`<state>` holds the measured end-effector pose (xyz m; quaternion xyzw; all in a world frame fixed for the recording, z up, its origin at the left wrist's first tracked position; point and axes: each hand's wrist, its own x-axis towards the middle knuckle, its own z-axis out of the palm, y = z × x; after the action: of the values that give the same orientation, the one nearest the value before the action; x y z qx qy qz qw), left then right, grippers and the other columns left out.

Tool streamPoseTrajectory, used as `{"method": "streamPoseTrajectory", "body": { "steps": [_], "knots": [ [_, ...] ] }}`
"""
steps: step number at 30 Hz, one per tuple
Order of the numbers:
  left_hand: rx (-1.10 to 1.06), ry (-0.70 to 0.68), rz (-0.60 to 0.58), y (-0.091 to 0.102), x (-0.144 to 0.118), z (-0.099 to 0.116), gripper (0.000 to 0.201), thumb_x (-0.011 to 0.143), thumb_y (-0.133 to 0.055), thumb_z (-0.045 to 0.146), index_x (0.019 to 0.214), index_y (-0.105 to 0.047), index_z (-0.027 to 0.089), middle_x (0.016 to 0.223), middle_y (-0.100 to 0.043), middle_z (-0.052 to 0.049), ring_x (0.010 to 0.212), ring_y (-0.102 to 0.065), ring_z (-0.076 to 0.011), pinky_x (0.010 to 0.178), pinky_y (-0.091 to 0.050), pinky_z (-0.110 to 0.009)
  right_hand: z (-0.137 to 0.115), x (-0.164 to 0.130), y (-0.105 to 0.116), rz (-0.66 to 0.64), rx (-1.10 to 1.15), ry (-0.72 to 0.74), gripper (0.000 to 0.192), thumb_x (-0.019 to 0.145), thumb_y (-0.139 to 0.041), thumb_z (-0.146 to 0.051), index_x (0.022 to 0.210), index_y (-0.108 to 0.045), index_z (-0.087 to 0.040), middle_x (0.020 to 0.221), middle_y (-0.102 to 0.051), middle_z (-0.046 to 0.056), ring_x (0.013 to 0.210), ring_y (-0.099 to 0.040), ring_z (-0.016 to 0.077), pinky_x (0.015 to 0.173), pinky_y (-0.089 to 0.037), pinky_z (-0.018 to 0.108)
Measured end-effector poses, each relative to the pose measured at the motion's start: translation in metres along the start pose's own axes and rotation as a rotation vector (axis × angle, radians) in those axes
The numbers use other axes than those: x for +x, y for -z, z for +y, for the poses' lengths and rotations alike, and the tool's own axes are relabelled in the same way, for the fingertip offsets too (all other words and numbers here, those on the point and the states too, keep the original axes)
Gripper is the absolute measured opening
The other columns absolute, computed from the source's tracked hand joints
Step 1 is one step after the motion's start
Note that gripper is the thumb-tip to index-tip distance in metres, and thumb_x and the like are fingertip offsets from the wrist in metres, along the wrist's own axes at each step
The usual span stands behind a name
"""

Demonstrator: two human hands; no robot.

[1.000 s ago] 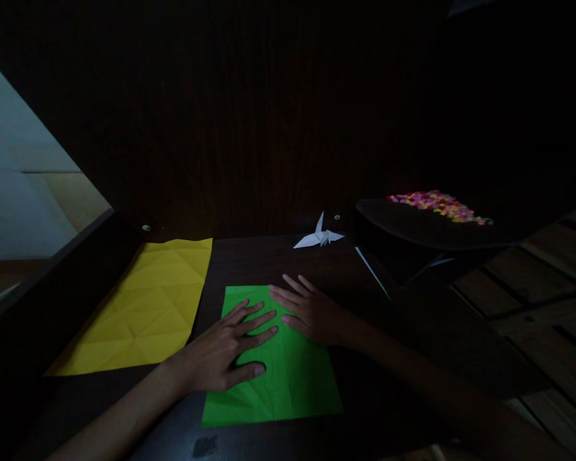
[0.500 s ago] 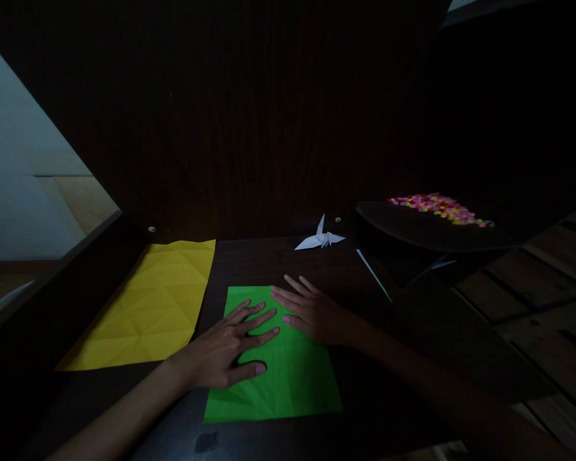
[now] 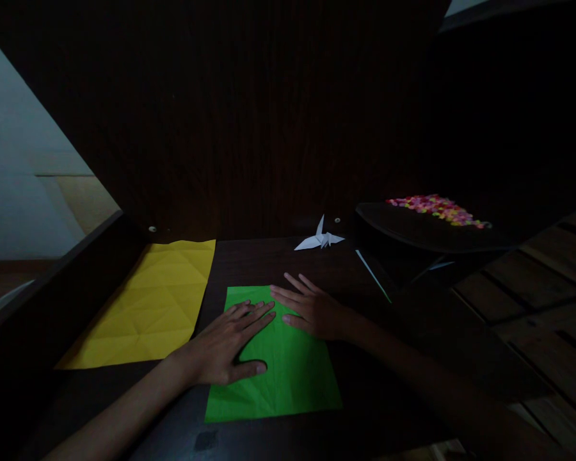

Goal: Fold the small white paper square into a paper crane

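A creased green sheet of paper (image 3: 292, 384) lies flat on the dark wooden surface in front of me. My left hand (image 3: 235, 342) rests palm down on its left part, fingers stretched toward the right and the thumb apart. Over the sheet's upper right edge lies my right hand (image 3: 314, 310), fingers extended and slightly spread, its tips near those of the left. Neither hand grasps anything. To the left is a larger-looking yellow sheet of paper (image 3: 158, 304), crossed by many fold lines. Behind the green sheet sits a folded white paper crane (image 3: 321, 239).
A dark curved shelf (image 3: 413, 234) at the right carries a heap of small pink, red and yellow pieces (image 3: 439, 210). Below it lies a thin pale strip (image 3: 373, 275). A tall dark wooden panel (image 3: 269, 128) rises behind, and a raised side board (image 3: 52, 288) borders the left.
My left hand's fingers have drawn closer together on the green paper, while its thumb stays out to the side. My right hand has barely shifted.
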<state>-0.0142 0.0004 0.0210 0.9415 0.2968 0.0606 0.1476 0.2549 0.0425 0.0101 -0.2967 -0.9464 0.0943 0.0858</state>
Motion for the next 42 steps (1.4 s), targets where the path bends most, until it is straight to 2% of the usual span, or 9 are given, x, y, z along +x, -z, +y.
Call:
{"method": "streamPoseTrajectory", "body": {
  "steps": [5,11,17,20,23,29,33,38,42],
  "knots": [
    [0.014,0.041,0.021,0.001,0.004,-0.001,0.093,0.084,-0.056,0.064,0.155,-0.015,0.02,0.154,-0.036,-0.017,0.13,-0.043,-0.0406,0.104,-0.035,-0.057,0.008,0.007,0.004,-0.034,-0.016,0.03,0.056,0.101,-0.041,-0.039,0.152,-0.025,-0.022,0.157,-0.028,0.003,0.148,-0.009,0.0307,0.117,-0.014,0.059],
    [0.071,0.091,0.02,0.005,0.009,-0.006,0.092,0.081,-0.055,0.07,0.153,-0.025,0.02,0.155,-0.032,-0.017,0.128,-0.044,-0.0421,0.102,-0.037,-0.058,0.02,0.025,0.01,-0.114,0.003,0.1,0.058,0.101,-0.039,-0.036,0.154,-0.019,-0.022,0.159,-0.023,0.002,0.148,-0.005,0.0292,0.119,-0.01,0.056],
    [0.108,0.133,0.028,0.011,0.012,-0.016,0.087,0.08,-0.054,0.072,0.148,-0.037,0.019,0.155,-0.035,-0.015,0.131,-0.04,-0.0433,0.103,-0.034,-0.059,0.024,0.037,0.008,-0.108,0.002,0.072,0.055,0.103,-0.032,-0.036,0.154,-0.016,-0.021,0.16,-0.02,0.001,0.149,-0.003,0.0261,0.12,-0.009,0.053],
    [0.114,0.123,0.073,0.014,0.016,-0.014,0.07,0.088,-0.049,0.064,0.141,-0.047,0.018,0.149,-0.044,-0.015,0.126,-0.046,-0.039,0.101,-0.038,-0.056,0.024,0.039,0.006,-0.103,-0.004,0.071,0.055,0.103,-0.032,-0.037,0.154,-0.018,-0.019,0.16,-0.019,0.002,0.149,-0.004,0.0266,0.12,-0.009,0.053],
    [0.127,0.136,0.154,0.013,0.024,-0.011,0.044,0.1,-0.039,0.044,0.13,-0.058,0.019,0.138,-0.057,-0.011,0.117,-0.054,-0.0314,0.099,-0.042,-0.052,0.024,0.039,0.006,-0.092,-0.011,0.069,0.055,0.103,-0.033,-0.036,0.153,-0.02,-0.019,0.16,-0.02,0.002,0.149,-0.005,0.0266,0.12,-0.009,0.053],
    [0.122,0.199,0.3,0.002,0.04,-0.015,0.029,0.098,-0.048,0.035,0.108,-0.071,0.02,0.106,-0.073,-0.009,0.099,-0.061,-0.0294,0.088,-0.048,-0.048,0.024,0.038,0.003,-0.07,-0.035,0.069,0.057,0.102,-0.037,-0.038,0.153,-0.021,-0.02,0.16,-0.019,0.003,0.149,-0.003,0.0279,0.12,-0.011,0.052],
    [0.11,0.251,0.366,-0.006,0.045,-0.017,0.026,0.097,-0.048,0.032,0.104,-0.068,0.018,0.1,-0.072,-0.011,0.094,-0.06,-0.0285,0.085,-0.05,-0.046,0.025,0.039,0.002,-0.05,-0.043,0.069,0.056,0.102,-0.038,-0.038,0.153,-0.023,-0.019,0.16,-0.02,0.004,0.149,-0.004,0.0284,0.119,-0.014,0.053],
    [0.102,0.323,0.439,-0.017,0.044,-0.014,0.03,0.096,-0.048,0.03,0.122,-0.054,0.016,0.106,-0.067,-0.013,0.098,-0.058,-0.031,0.086,-0.049,-0.048,0.026,0.039,0.001,-0.04,-0.053,0.08,0.057,0.101,-0.038,-0.038,0.153,-0.023,-0.018,0.16,-0.02,0.006,0.149,-0.003,0.0287,0.119,-0.015,0.053],
    [0.098,0.347,0.462,-0.02,0.043,-0.012,0.035,0.096,-0.047,0.029,0.127,-0.048,0.016,0.108,-0.064,-0.014,0.099,-0.057,-0.0319,0.085,-0.049,-0.05,0.026,0.04,0.0,-0.032,-0.083,0.08,0.058,0.101,-0.038,-0.039,0.152,-0.025,-0.015,0.16,-0.019,0.008,0.148,-0.003,0.0296,0.119,-0.015,0.053]
  ]
}}
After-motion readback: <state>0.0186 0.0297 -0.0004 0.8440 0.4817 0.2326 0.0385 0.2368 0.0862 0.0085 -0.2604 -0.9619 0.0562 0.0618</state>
